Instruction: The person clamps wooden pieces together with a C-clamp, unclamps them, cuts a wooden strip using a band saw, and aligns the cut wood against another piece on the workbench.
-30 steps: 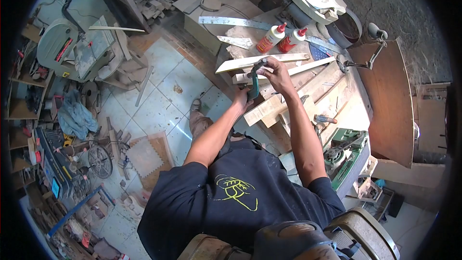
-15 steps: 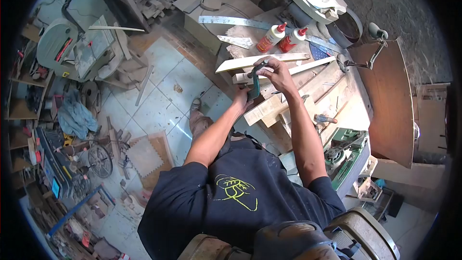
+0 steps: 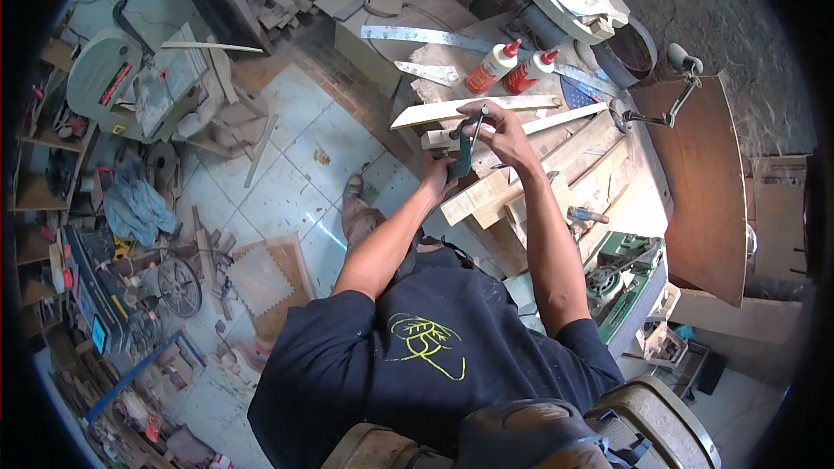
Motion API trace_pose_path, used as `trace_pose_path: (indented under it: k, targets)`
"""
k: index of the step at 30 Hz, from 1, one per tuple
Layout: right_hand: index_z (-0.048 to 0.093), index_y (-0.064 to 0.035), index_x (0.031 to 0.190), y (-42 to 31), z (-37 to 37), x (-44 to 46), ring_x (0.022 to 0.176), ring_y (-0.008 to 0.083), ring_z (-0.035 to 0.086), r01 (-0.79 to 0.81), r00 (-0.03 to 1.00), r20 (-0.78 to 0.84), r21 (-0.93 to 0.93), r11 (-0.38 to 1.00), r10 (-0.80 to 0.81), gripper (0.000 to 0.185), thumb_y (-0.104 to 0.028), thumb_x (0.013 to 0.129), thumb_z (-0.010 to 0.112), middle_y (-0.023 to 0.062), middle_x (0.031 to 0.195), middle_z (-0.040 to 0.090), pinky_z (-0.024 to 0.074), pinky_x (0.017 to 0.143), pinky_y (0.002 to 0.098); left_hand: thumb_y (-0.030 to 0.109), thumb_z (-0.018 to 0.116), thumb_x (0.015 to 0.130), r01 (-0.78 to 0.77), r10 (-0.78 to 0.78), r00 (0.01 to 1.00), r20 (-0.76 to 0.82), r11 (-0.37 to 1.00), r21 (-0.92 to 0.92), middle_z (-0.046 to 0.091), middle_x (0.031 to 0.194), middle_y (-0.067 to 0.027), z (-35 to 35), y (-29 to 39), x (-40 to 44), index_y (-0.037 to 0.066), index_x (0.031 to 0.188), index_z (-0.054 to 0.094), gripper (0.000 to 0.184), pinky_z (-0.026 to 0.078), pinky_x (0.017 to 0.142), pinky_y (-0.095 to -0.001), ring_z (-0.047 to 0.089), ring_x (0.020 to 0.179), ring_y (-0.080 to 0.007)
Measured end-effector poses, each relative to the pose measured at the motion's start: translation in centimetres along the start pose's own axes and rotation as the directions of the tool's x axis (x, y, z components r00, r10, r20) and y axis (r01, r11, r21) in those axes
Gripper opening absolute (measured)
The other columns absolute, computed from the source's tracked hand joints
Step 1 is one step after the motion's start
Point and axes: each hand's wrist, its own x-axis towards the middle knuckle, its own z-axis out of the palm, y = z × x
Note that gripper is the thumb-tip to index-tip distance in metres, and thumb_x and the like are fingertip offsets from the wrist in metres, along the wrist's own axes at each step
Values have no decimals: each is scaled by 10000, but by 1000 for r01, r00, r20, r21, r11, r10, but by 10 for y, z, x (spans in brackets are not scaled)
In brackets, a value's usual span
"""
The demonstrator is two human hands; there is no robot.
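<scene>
A green metal clamp [image 3: 464, 156] is held between both hands at the near-left edge of the wooden workbench [image 3: 647, 182]. My left hand [image 3: 437, 172] is wrapped round its lower part. The fingers of my right hand [image 3: 499, 132] pinch the clamp's screw end, where a thin metal bar shows. A pale wooden strip [image 3: 434, 140] ends beside the clamp. Just beyond lies a longer pale strip [image 3: 469, 109]. Two white glue bottles with red caps, the left one [image 3: 492, 69] and the right one [image 3: 531, 72], stand farther back.
Stacked boards [image 3: 491, 195] lie right of my hands, with a screwdriver [image 3: 588, 214] near them. A green machine [image 3: 625, 282] stands at the bench's near right. A metal ruler [image 3: 426, 35] crosses the back. A band saw [image 3: 109, 87] stands at far left.
The fingers of my right hand have shifted at the clamp's screw end, and its thin bar now stands out more upright. My left hand keeps its place on the clamp.
</scene>
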Motion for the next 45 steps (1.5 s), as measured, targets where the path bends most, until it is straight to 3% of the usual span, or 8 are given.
trace_pose_path:
  k: [8,20,26,30,32,36,42,45]
  targets:
    - [728,-26,1017,4,-4,3,999,149,641,62,998,-10,-223,973,-66,251,-59,784,814,39,986,702,492,918,312,128,471,1005,6,-6,1000,-7,1000,19,564,838,-61,-1,-1,3,139,1146,373,172,415,404,-271,562,578,-140]
    - [694,-5,979,-1,-2,2,961,159,624,56,996,-49,-336,940,-77,259,-56,763,828,50,972,694,487,889,322,123,455,1015,1,-1,1000,18,1000,1,571,839,-71,-5,-5,9,138,1142,371,153,416,385,-276,557,554,-145]
    - [685,-16,1102,-16,-3,-4,1007,155,637,-75,997,18,-144,987,78,321,-83,809,797,54,1055,706,503,909,341,125,470,1011,-16,17,999,33,1000,-17,579,849,-77,-4,-4,4,134,1175,376,189,439,394,-263,575,572,-147]
    - [702,-11,1096,5,-9,-3,924,235,653,56,998,-3,-320,946,-60,307,-95,804,745,127,1003,694,515,818,377,120,489,995,-5,6,1000,-17,999,42,582,862,-63,0,1,0,136,1176,390,207,446,407,-261,582,601,-140]
    - [707,-22,1126,16,-14,-2,928,323,660,15,998,60,-538,843,20,359,-109,779,734,198,992,684,512,815,406,116,499,985,-1,4,999,-32,996,88,584,873,-56,-4,-4,7,135,1172,400,212,447,414,-265,580,611,-135]
    - [700,10,857,57,-10,8,693,401,615,120,989,142,-656,745,-34,141,-75,746,683,250,704,599,474,639,456,114,509,972,2,2,999,-47,996,86,587,884,-41,-1,0,2,135,1174,426,219,423,434,-271,582,629,-135]
    - [716,5,854,59,6,9,676,409,623,221,973,58,-536,815,-225,141,-21,723,671,273,751,625,491,632,454,119,506,972,-6,8,1000,-18,996,85,605,886,-26,-9,-5,11,142,1180,448,216,397,449,-292,592,655,-134]
    - [729,-4,901,60,3,6,696,403,629,228,972,99,-592,773,-211,183,-9,727,673,261,778,645,506,654,444,118,499,976,-3,5,1000,-20,998,68,609,867,-24,-12,-10,16,142,1184,447,215,406,448,-301,595,650,-138]
